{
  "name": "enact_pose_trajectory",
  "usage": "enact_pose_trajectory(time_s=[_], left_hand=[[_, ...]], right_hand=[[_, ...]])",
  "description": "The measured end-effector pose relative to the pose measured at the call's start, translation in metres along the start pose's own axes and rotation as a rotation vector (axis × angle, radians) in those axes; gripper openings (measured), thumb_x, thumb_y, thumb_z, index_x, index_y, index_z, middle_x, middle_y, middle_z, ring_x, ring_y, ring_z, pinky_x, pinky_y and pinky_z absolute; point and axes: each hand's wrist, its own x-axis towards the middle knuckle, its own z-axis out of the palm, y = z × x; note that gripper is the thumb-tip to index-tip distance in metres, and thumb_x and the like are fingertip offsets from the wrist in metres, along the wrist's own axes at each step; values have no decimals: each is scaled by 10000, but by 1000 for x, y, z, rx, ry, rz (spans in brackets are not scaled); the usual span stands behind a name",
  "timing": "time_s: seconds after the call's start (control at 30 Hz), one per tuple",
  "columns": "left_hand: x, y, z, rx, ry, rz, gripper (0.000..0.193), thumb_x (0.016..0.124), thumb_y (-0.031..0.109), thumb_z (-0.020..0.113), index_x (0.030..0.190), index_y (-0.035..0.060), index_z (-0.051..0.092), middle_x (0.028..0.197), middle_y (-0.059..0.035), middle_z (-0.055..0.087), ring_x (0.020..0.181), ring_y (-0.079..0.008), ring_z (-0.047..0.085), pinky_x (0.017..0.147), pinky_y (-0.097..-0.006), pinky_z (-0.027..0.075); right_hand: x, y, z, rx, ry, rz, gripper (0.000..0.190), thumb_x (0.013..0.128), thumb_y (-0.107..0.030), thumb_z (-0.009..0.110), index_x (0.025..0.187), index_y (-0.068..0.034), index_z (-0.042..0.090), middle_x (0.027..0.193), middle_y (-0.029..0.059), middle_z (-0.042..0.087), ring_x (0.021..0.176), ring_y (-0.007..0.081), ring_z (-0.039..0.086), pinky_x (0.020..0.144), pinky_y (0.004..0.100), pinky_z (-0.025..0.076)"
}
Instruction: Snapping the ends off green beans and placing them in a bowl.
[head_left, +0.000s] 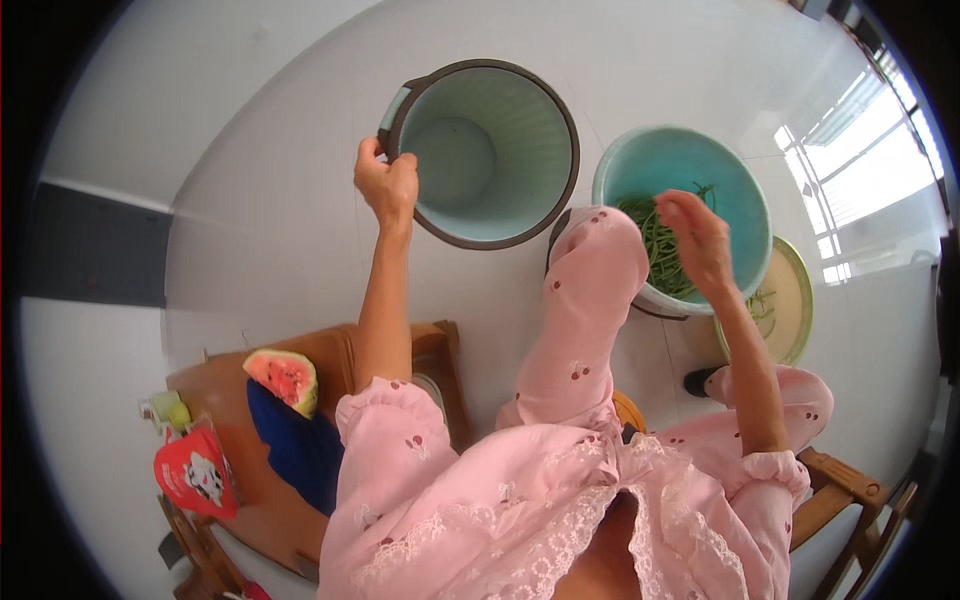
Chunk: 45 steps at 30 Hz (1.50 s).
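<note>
My left hand (386, 178) grips the dark brown rim of a pale green plastic bin (517, 142). The bin is tilted so that its mouth faces me, and I see only a small dark speck on its bottom. A turquoise plastic bucket (739, 195) stands to its right, with a heap of long green beans (660, 259) inside. Over the beans hovers my right hand (701, 236), its fingers bent and somewhat blurred. Whether anything is between those fingers I cannot tell.
A round green-rimmed basin (793, 300) with green bits sits partly behind the bucket. At left, a wooden bench (225, 405) bears a watermelon wedge (285, 379), a dark blue cloth (292, 450) and a red package (196, 474). My pink-clad knee (600, 240) lies between the two vessels.
</note>
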Motion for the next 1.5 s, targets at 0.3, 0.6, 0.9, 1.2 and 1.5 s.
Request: enact_pose_trajectory(time_s=[0.3,0.6,0.9,1.2,1.5], left_hand=[[-20,-87,-11,196,-55,-310,178,546,18,471,721,51,473,510,-28,467,484,-164,454,566,-302,396],[-37,-123,-15,175,-15,-353,162,495,-22,526,645,4,469,605,-39,479,545,-146,426,513,-280,365],[-53,-222,-24,-85,-236,-622,286,510,-72,527,787,-12,568,685,-64,550,600,-173,512,548,-285,433],[-64,-279,-52,566,-283,-678,297,532,9,618,808,-82,560,787,-153,590,691,-257,561,640,-355,459],[-81,-184,-20,865,-307,214,639,648,226,616,1179,0,342,1134,-204,444,1061,-310,446,866,-398,389]], right_hand=[[-65,71,-69,-134,60,265,195,875,-167,438,944,-32,561,755,17,553,698,80,504,630,216,415],[-88,92,-62,-87,78,405,193,876,-155,437,950,-29,562,747,15,555,693,75,507,623,206,416],[-79,93,-68,2,149,283,175,873,-136,441,957,-35,557,712,12,552,669,72,504,615,192,412],[-43,101,-80,83,237,255,170,847,-99,432,977,-52,531,705,31,575,655,87,529,601,220,439],[141,-36,76,-432,-180,-196,113,606,-98,568,674,-22,616,711,170,598,700,311,588,609,385,478]])
